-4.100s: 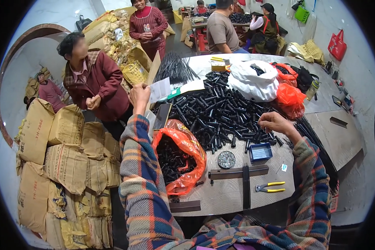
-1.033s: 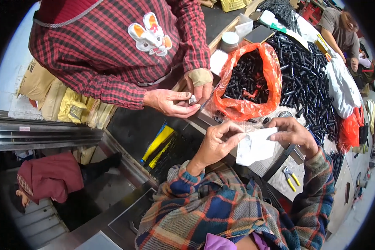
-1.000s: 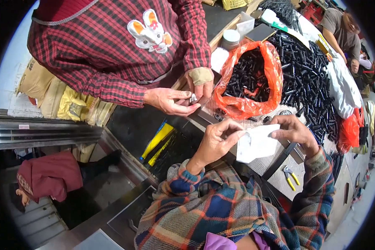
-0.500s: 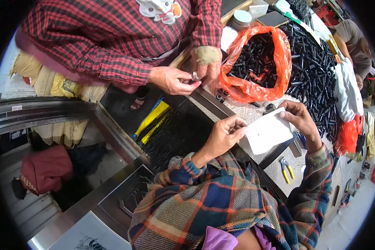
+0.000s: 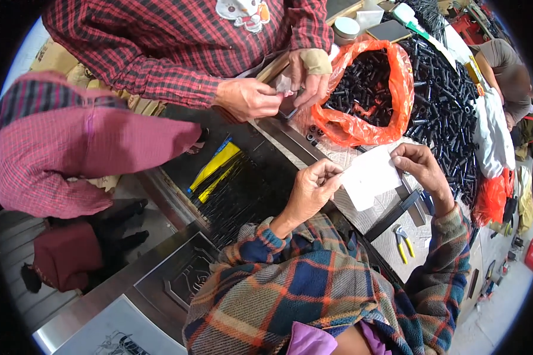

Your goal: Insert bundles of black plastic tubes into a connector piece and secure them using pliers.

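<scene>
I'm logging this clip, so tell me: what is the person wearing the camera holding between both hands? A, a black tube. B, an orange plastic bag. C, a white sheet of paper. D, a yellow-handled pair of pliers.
C: the left hand and the right hand each pinch an edge of the white sheet of paper, while the yellow-handled pliers lie untouched on the table.

Bright even daylight; soft shadows; sharp centre; strong fisheye bending, black vignette at rim

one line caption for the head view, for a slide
Left hand and right hand hold a white paper sheet over the table beside an orange bag of black tubes.
</scene>
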`<move>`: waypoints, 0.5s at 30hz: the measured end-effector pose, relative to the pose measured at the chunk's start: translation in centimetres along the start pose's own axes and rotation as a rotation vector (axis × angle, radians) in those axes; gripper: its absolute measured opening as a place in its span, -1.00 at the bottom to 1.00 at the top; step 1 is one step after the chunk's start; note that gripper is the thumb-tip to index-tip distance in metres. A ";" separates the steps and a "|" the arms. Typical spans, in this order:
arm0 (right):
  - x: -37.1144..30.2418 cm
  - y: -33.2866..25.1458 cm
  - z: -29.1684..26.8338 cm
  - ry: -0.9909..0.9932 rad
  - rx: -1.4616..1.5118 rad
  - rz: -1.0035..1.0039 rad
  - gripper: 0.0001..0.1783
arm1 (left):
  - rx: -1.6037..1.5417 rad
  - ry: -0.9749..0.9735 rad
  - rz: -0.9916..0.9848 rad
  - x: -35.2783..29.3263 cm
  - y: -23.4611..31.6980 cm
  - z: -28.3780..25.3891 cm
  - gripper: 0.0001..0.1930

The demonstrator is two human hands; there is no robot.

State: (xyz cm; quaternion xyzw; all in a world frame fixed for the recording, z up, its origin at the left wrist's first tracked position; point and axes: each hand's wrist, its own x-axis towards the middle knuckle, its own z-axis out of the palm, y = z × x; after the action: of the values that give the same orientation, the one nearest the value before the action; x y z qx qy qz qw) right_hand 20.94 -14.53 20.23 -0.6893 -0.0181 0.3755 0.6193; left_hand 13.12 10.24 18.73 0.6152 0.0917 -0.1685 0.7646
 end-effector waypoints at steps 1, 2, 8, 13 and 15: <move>0.0 0.4 -0.2 -0.005 -0.004 -0.005 -0.82 | -0.004 0.002 0.007 0.1 -0.1 0.1 -0.91; 0.0 0.7 -0.4 -0.009 -0.008 -0.009 -0.82 | -0.005 -0.009 0.008 0.1 -0.4 0.1 -0.91; 0.9 0.7 0.0 0.018 -0.031 -0.012 -0.80 | -0.006 0.028 -0.010 -0.1 -0.9 -0.6 -0.91; 0.9 0.8 -0.2 0.010 -0.029 -0.020 -0.81 | -0.029 0.027 0.007 0.1 -0.9 -0.3 -0.91; 0.9 1.2 -0.4 0.003 -0.041 0.001 -0.81 | -0.029 0.030 0.008 0.1 -0.9 -0.2 -0.91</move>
State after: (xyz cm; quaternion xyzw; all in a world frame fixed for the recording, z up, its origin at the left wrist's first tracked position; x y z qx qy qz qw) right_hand 21.21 -14.69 18.72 -0.7024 -0.0246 0.3743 0.6049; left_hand 12.86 10.22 17.84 0.6067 0.1033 -0.1550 0.7728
